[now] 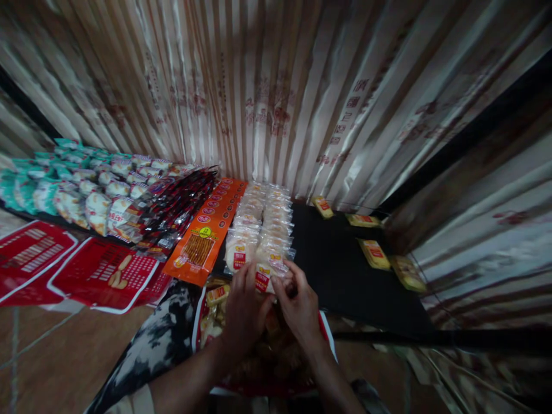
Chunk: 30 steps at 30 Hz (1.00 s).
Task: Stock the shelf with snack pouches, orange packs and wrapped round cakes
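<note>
Between my two hands is a round, pale snack cracker in a clear packet (263,279) with a red and yellow label. My left hand (245,302) has its fingers closed at the packet's left side. At its right side, the thumb and fingers of my right hand (298,293) pinch the wrapper. Just beyond lie two overlapping rows of similar cracker packets (249,221) on the black board. Under my wrists sits an open red-and-white bag (197,330) with small wrapped snacks in it, including a yellow packet (218,294) near its left rim.
An orange snack bag (207,233) lies left of the rows, beside dark red packets (181,201) and many white and teal packets (86,178). Red bags (103,273) hang at the front left. Several yellow packets (374,253) rest on the black board (328,270). Pleated curtain (267,86) stands behind.
</note>
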{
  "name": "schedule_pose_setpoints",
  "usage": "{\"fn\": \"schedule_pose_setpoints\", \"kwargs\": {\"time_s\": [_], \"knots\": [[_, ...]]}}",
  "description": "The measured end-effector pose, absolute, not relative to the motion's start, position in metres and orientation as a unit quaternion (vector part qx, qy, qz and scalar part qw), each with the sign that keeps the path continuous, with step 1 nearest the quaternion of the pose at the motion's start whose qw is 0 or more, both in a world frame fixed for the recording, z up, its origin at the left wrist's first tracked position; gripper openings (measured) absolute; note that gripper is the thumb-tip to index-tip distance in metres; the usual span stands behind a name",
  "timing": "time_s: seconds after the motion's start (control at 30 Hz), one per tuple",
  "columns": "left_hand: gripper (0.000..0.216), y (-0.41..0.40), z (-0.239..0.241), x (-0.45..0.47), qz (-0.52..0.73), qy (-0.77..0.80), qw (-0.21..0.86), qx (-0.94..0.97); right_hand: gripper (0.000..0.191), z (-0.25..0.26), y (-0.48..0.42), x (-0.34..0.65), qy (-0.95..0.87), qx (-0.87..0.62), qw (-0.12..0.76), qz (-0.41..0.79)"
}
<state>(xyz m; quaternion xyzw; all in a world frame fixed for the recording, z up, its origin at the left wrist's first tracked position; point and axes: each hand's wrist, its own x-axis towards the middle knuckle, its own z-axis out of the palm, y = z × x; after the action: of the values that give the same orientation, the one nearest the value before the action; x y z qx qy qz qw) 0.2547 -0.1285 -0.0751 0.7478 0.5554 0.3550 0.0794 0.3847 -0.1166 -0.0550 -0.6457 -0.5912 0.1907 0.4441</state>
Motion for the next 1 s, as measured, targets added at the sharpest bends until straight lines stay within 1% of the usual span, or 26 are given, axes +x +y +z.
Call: {"fn": "schedule_pose_setpoints", "kwargs": {"time_s": [0.13,0.4,0.57,0.63,0.8,0.93,1.0], "knots": [[0.056,-0.127,-0.078,0.259,0.355,0.547,0.07,0.755,0.04,-0.062,-0.112,0.393,-0.593,-0.66,0.43,0.165],[0.05,-0.118,-0.079,0.264,0.344,0.559,0.037,0.754,0.043,-0.066,-0.109,0.391,-0.608,-0.663,0.413,0.141],[0.05,-0.117,-0.08,0.268,0.333,0.572,0.019,0.749,0.065,-0.068,-0.115,0.39,-0.608,-0.688,0.392,0.059],[0.049,-0.116,-0.078,0.269,0.324,0.576,0.012,0.751,0.07,-0.071,-0.116,0.391,-0.618,-0.686,0.381,0.046],[0.049,-0.113,-0.073,0.267,0.304,0.585,0.008,0.752,0.065,-0.077,-0.112,0.393,-0.628,-0.674,0.377,0.095],[0.048,-0.107,-0.075,0.255,0.332,0.592,-0.036,0.733,0.063,-0.078,-0.11,0.39,-0.627,-0.682,0.368,0.079],[0.048,-0.101,-0.077,0.247,0.342,0.614,-0.031,0.711,0.062,-0.079,-0.109,0.389,-0.63,-0.682,0.365,0.068]]}}
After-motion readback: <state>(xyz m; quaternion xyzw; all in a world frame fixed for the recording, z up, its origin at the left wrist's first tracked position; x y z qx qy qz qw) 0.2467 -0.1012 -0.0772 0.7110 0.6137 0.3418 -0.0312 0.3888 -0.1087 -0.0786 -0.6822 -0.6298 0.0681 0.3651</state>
